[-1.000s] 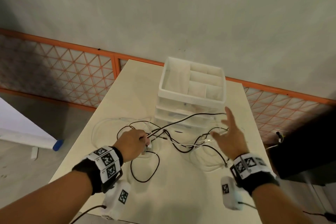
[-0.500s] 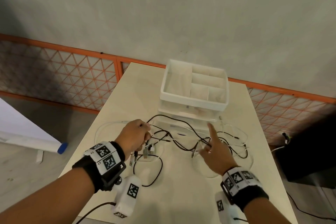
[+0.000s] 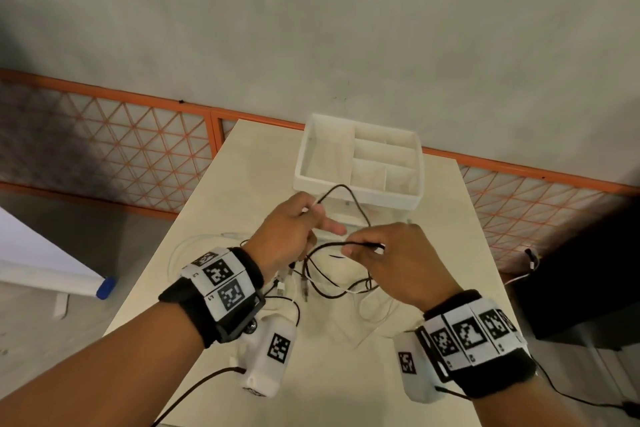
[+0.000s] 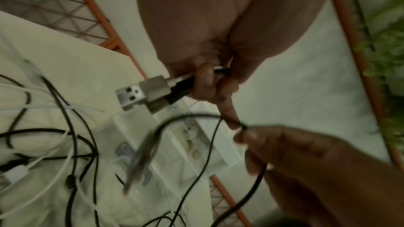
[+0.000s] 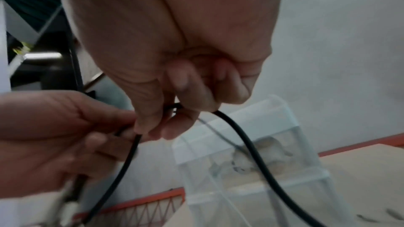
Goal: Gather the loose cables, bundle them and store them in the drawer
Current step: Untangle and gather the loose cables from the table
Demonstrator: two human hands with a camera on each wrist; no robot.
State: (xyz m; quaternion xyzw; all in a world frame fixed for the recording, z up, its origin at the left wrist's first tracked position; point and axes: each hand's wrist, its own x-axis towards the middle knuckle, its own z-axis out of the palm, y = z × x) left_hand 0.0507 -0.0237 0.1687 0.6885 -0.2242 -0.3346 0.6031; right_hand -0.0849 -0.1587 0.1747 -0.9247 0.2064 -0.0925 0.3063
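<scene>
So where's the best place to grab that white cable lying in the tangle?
Probably by its white plug, coming from above: the plug lies flat on the table at the tangle's near edge, blocky enough to pinch, while the cord itself runs under the black cables.

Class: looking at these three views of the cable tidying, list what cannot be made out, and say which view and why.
- Head view: the drawer fronts of the white drawer unit, behind both hands.
- Left wrist view: the plug dangling from the black cable, blurred.
- Right wrist view: where the black cable ends, cut off by the bottom edge.
- Right wrist view: the drawer contents, blurred behind translucent plastic.
</scene>
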